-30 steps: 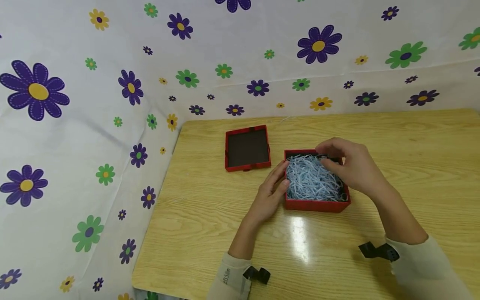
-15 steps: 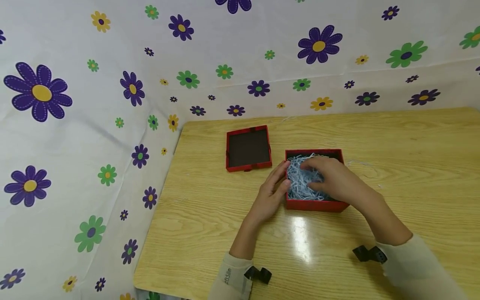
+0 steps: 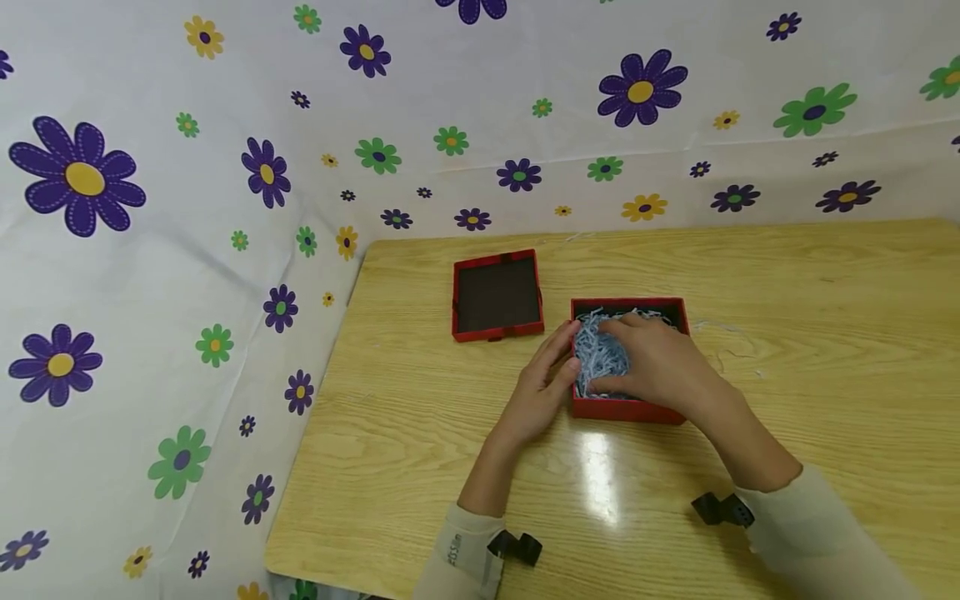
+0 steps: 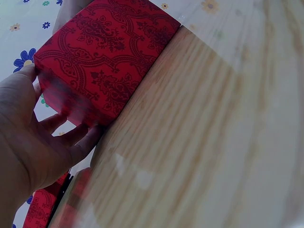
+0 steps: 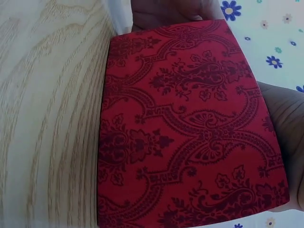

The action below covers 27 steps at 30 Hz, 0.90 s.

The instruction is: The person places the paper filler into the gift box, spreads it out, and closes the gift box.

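An uncovered red box (image 3: 628, 410) with a dark damask pattern holds pale blue shredded paper (image 3: 602, 354). My left hand (image 3: 542, 385) rests against the box's left side, its thumb and fingertips touching near the rim. In the left wrist view the fingers of this left hand (image 4: 42, 137) lie extended along the box's end wall (image 4: 109, 52). My right hand (image 3: 660, 362) reaches down into the box with thumb and fingers spread over the paper, its palm covering the right half. The right wrist view shows mostly the patterned front wall (image 5: 190, 128), which hides those fingertips.
Left of and behind the box lies its red lid (image 3: 498, 296), dark inner side up. Stray paper shreds (image 3: 720, 325) are on the wooden table (image 3: 405, 450). A white flowered cloth (image 3: 570, 50) hangs behind and to the left.
My right hand has moved from the box's back right rim leftward and down onto the shredded paper, its thumb and fingers spreading wider. My left hand stays against the box.
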### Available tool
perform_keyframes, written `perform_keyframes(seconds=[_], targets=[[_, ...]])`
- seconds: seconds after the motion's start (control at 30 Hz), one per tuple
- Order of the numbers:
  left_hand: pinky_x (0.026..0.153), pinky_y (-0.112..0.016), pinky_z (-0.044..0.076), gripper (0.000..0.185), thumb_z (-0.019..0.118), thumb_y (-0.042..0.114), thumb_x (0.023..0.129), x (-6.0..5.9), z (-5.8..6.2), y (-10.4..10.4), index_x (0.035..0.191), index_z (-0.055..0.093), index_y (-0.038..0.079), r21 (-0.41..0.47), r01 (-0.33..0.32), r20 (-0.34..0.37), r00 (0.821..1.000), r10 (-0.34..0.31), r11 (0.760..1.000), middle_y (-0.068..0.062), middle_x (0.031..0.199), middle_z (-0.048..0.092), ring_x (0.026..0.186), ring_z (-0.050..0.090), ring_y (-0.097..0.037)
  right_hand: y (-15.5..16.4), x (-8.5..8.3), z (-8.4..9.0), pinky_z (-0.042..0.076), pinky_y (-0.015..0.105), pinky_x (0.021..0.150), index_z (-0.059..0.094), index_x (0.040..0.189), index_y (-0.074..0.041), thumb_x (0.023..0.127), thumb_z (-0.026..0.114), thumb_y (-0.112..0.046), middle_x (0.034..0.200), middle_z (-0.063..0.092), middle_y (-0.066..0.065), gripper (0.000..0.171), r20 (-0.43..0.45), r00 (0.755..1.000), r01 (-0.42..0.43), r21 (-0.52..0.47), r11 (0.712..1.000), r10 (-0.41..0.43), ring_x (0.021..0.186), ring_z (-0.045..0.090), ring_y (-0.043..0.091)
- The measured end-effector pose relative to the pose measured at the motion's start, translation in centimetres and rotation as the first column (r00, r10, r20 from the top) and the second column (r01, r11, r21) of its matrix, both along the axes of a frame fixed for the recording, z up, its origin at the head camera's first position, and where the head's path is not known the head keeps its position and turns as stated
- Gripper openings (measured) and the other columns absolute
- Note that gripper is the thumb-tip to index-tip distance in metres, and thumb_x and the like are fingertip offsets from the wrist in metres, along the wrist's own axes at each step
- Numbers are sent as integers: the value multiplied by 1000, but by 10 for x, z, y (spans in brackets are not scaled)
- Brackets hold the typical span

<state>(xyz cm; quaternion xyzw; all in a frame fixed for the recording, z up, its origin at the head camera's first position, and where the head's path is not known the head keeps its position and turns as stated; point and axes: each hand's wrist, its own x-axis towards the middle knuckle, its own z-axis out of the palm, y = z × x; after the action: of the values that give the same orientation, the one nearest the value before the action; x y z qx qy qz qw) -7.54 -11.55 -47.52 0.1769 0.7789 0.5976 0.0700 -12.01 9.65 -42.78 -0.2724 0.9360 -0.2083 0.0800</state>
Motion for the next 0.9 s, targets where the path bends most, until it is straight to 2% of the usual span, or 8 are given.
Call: perform_keyframes(seconds=[0.13, 0.27, 0.37, 0.5, 0.6, 0.67, 0.77, 0.9], targets=[[113, -46, 33, 54, 41, 39, 107, -4, -19, 0, 158, 25, 31, -3, -17, -13, 1000, 17, 1000, 13, 163, 20, 147, 24, -10, 2, 1, 3, 43, 61, 100, 53, 142, -8, 76, 79, -58, 140, 56, 17, 87, 27, 1000, 6, -34, 999, -5, 127, 51, 43], [114, -45, 33, 55, 41, 43, 106, -6, -27, -1, 158, 25, 34, -13, -27, -28, 999, 26, 1000, 15, 162, 20, 147, 23, -9, 13, 2, 18, 43, 58, 101, 51, 144, -11, 79, 83, -45, 142, 54, 12, 80, 110, 994, 40, -139, 989, -25, 127, 51, 37], [114, -45, 32, 54, 43, 39, 107, -6, -23, -1, 158, 26, 32, -3, -21, -20, 1000, 21, 1000, 12, 163, 20, 147, 22, -9, 24, 2, 35, 44, 58, 100, 52, 143, -9, 82, 83, -33, 140, 55, 12, 72, 119, 992, 67, -208, 976, -43, 125, 53, 34], [115, -46, 31, 54, 44, 29, 107, -3, -5, -2, 158, 27, 24, 2, -10, -4, 1000, 10, 1000, 5, 164, 20, 147, 25, -12, 36, 1, 48, 49, 56, 93, 59, 134, -7, 85, 80, -18, 131, 61, 12, 54, 44, 996, 82, -275, 958, -72, 115, 59, 33], [115, -45, 31, 54, 44, 27, 107, -1, 7, -3, 158, 28, 20, -1, -10, -8, 1000, 9, 1000, 1, 164, 21, 147, 26, -14, 39, -2, 43, 54, 51, 87, 64, 126, -9, 87, 77, -9, 122, 66, 8, 42, -5, 999, 42, -342, 939, -47, 105, 64, 28], [115, -44, 31, 53, 44, 27, 108, -1, 7, -3, 158, 28, 20, 6, -15, -15, 1000, 15, 1000, 1, 163, 22, 147, 26, -13, 38, -6, 33, 55, 48, 85, 66, 122, -9, 87, 76, -4, 117, 69, 6, 37, -17, 1000, -28, -384, 923, 24, 102, 67, 25], [115, -43, 32, 53, 42, 33, 108, -3, -3, -2, 158, 28, 24, 6, -20, -27, 999, 20, 1000, 6, 163, 22, 147, 25, -11, 33, -11, 15, 57, 43, 83, 68, 119, -9, 87, 74, 0, 113, 70, 4, 34, -8, 986, -155, -396, 905, 165, 101, 67, 21], [114, -43, 34, 55, 40, 43, 106, -7, -20, 0, 158, 26, 31, -15, -27, -46, 999, 26, 1000, 13, 162, 22, 146, 25, -9, 29, -13, 2, 55, 43, 89, 68, 123, -11, 88, 74, -3, 118, 68, 2, 37, 28, 967, -234, -290, 928, 253, 108, 65, 22]])
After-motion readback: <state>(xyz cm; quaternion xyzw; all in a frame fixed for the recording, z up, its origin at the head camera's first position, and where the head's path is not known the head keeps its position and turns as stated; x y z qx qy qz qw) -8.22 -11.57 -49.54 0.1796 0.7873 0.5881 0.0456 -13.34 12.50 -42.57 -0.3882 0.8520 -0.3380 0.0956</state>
